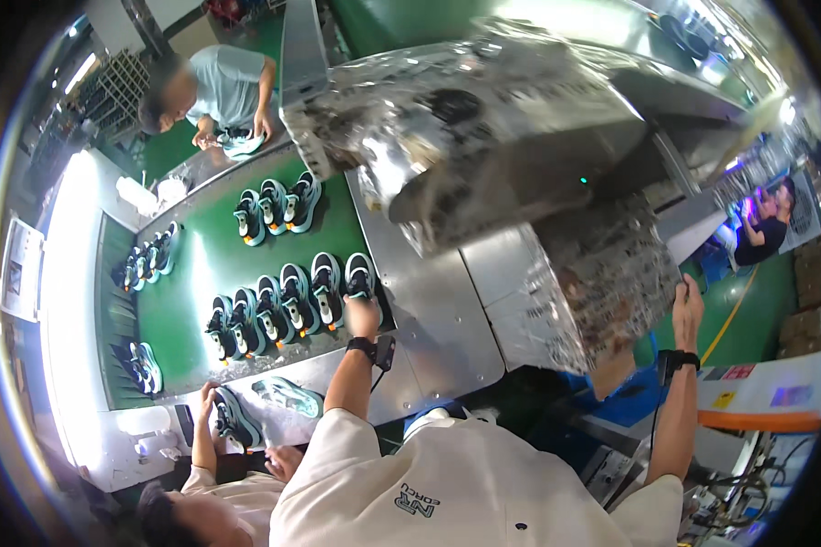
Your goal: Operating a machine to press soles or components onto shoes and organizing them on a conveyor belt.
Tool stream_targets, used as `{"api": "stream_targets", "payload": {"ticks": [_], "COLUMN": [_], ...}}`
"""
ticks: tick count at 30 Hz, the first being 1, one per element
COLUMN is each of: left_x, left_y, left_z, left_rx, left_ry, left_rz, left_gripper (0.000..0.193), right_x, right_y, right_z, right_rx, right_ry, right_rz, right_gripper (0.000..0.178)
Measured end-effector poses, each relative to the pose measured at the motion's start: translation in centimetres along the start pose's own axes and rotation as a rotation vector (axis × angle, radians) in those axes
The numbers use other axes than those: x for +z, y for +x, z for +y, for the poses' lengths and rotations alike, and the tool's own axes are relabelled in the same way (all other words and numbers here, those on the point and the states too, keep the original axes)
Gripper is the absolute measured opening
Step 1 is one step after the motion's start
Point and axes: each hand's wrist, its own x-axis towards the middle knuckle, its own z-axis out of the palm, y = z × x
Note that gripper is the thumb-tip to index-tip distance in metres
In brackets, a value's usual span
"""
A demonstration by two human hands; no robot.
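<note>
Head view puts the sneaker [360, 270] at the right end of the longer row, on the green work surface [178, 319] beside the metal edge, with your left hand [363, 316] over its near end. Blur hides those fingers, so whether they pinch the shoe or only touch it cannot be told. A sound hold would take the firm sole sides rather than the soft upper, clear of the neighbouring sneaker [326, 283] just to its left.

Your right hand [689, 314] is raised beside the crinkled foil covering [602, 283]; contact and grip are unclear there, so mind that ragged edge.

The sneakers look dark and fabric-like on top, with pale, curved soles and small orange accents. The green surface is flat and glossy, and the metal panel [429, 333] smooth and riveted. Lower left, a co-worker's hand [207, 401] touches another sneaker [235, 421], near a pale, sole-shaped piece [287, 397].
</note>
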Motion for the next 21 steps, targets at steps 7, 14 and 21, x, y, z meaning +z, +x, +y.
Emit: {"api": "stream_targets", "payload": {"ticks": [7,14,21], "left_x": [0.5,6.5,0.5], "left_y": [0.6,3.2,4.9], "left_z": [4.3,-6.1,-2.5], "left_rx": [-0.141,-0.008,0.035], "left_ry": [-0.078,-0.125,-0.252], "left_rz": [-0.005,-0.085,-0.316], "left_gripper": [0.065,0.065,0.040], "right_x": [3.1,5.0,2.8], "right_y": [6.0,5.8,5.0], "right_z": [3.8,3.1,-1.4], "right_rx": [0.309,0.156,0.205], "right_ry": [-0.220,-0.215,-0.154], "right_rz": [-0.250,-0.159,-0.077], "right_gripper": [0.053,0.057,0.050]}}
